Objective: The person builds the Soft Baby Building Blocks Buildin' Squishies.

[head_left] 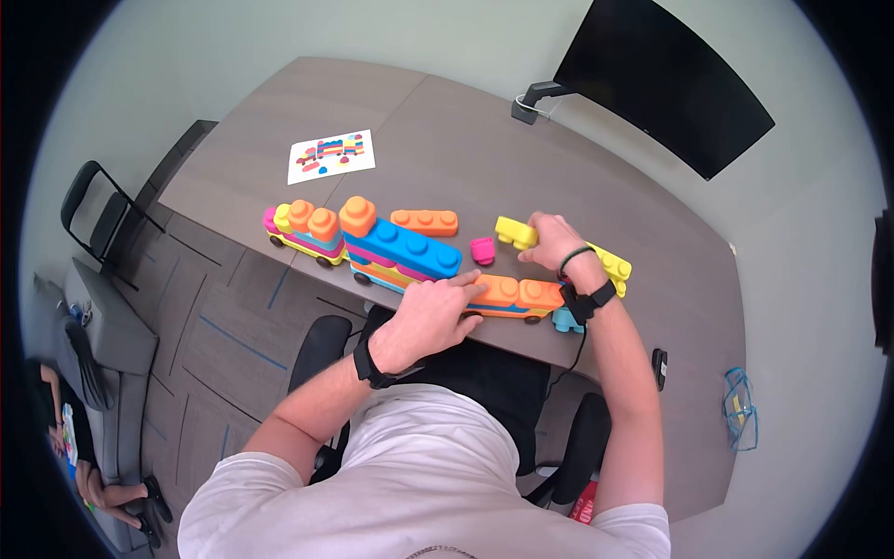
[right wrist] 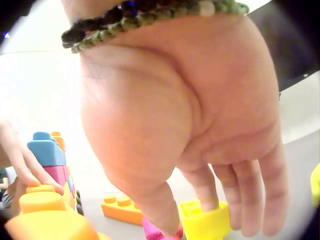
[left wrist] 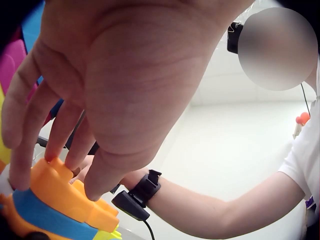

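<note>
A toy train of colourful building blocks stands along the table's near edge, with tall blue blocks (head_left: pixel 414 250) on its middle car. My left hand (head_left: pixel 430 317) rests on the rear car, fingers extended over its orange blocks (head_left: pixel 523 294); the left wrist view shows the fingertips at the orange studs (left wrist: pixel 57 167). At a loose yellow block (head_left: pixel 512 231), my right hand (head_left: pixel 559 244) reaches down with fairly straight fingers. In the right wrist view, one finger dips behind the rim of the yellow block (right wrist: pixel 202 222), and the thumb overlaps a small pink block (right wrist: pixel 156 231).
Beyond the train lie a long orange block (head_left: pixel 424 222) and a picture sheet (head_left: pixel 331 158). A long yellow block (head_left: pixel 610 270) and a light blue block (head_left: pixel 566 320) are near the right forearm. A monitor (head_left: pixel 666 84) overhangs the far side; a small black device (head_left: pixel 659 368) lies right.
</note>
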{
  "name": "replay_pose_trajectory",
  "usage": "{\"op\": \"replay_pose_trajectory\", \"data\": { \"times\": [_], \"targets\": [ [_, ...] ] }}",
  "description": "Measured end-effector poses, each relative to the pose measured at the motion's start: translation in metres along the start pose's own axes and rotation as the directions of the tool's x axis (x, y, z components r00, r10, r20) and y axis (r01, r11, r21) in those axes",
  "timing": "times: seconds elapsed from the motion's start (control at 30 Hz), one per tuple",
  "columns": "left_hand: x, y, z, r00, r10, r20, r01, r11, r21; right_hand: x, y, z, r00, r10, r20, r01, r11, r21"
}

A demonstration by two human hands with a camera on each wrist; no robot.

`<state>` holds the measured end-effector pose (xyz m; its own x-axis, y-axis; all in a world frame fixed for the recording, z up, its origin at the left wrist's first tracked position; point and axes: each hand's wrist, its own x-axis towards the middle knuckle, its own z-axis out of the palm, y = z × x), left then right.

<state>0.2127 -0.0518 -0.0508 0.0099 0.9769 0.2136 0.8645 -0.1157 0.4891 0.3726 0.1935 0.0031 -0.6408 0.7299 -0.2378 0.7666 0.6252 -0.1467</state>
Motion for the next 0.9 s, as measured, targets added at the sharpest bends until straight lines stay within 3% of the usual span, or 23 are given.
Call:
{"op": "replay_pose_trajectory", "data": {
  "times": [0.1, 0.2, 0.3, 0.33, 0.47, 0.53, 0.57, 0.63, 0.67, 0.7, 0.73, 0.77, 0.83, 0.9],
  "targets": [
    [0.000, 0.001, -0.002, 1.000, 0.002, 0.005, -0.002, 1.000, -0.006, -0.022, -0.007, -0.015, 0.992, 0.036, -0.120, -0.031, 0.998, 0.048],
    [0.001, 0.000, -0.003, 1.000, 0.005, 0.007, -0.005, 0.999, -0.033, -0.046, -0.010, -0.018, 0.911, -0.085, -0.404, 0.118, 0.991, 0.058],
    [0.001, -0.005, 0.001, 0.999, 0.032, -0.020, -0.033, 0.998, -0.055, -0.070, -0.018, -0.025, 0.895, -0.073, -0.441, 0.189, 0.956, 0.225],
    [0.001, -0.006, 0.002, 0.998, 0.057, -0.040, -0.059, 0.997, -0.057, -0.075, -0.014, -0.018, 0.850, -0.131, -0.510, 0.286, 0.928, 0.238],
    [0.001, 0.000, -0.004, 0.996, 0.076, -0.049, -0.078, 0.996, -0.042, -0.104, -0.023, -0.012, 0.863, -0.058, -0.501, 0.303, 0.854, 0.423],
    [0.000, 0.011, -0.014, 0.976, 0.092, -0.195, -0.127, 0.976, -0.176, -0.115, -0.025, -0.008, 0.881, -0.030, -0.473, 0.269, 0.853, 0.447],
    [-0.001, 0.016, -0.019, 0.977, 0.092, -0.193, -0.126, 0.976, -0.176, -0.120, -0.027, -0.005, 0.895, -0.006, -0.446, 0.238, 0.852, 0.466],
    [-0.005, 0.025, -0.027, 0.962, -0.094, -0.258, -0.018, 0.916, -0.401, -0.126, -0.025, 0.007, 0.904, -0.041, -0.426, 0.277, 0.816, 0.508],
    [-0.003, 0.027, -0.028, 0.962, -0.094, -0.258, -0.017, 0.917, -0.399, -0.128, -0.025, 0.010, 0.910, -0.077, -0.407, 0.311, 0.776, 0.549],
    [-0.002, 0.028, -0.029, 0.927, -0.088, -0.364, -0.075, 0.909, -0.410, -0.129, -0.027, 0.012, 0.910, -0.075, -0.408, 0.312, 0.774, 0.552],
    [0.000, 0.029, -0.029, 0.883, -0.080, -0.462, -0.136, 0.899, -0.416, -0.132, -0.031, 0.013, 0.934, -0.099, -0.344, 0.312, 0.696, 0.647],
    [0.001, 0.028, -0.028, 0.887, -0.075, -0.455, -0.138, 0.898, -0.417, -0.136, -0.034, 0.014, 0.951, -0.128, -0.282, 0.299, 0.610, 0.734],
    [0.002, 0.020, -0.025, 0.901, -0.022, -0.433, -0.186, 0.883, -0.431, -0.135, -0.035, 0.017, 0.959, -0.112, -0.261, 0.272, 0.625, 0.732],
    [0.001, 0.018, -0.027, 0.934, 0.013, -0.357, -0.172, 0.892, -0.418, -0.131, -0.031, 0.024, 0.960, -0.124, -0.250, 0.277, 0.541, 0.794]
  ]
}}
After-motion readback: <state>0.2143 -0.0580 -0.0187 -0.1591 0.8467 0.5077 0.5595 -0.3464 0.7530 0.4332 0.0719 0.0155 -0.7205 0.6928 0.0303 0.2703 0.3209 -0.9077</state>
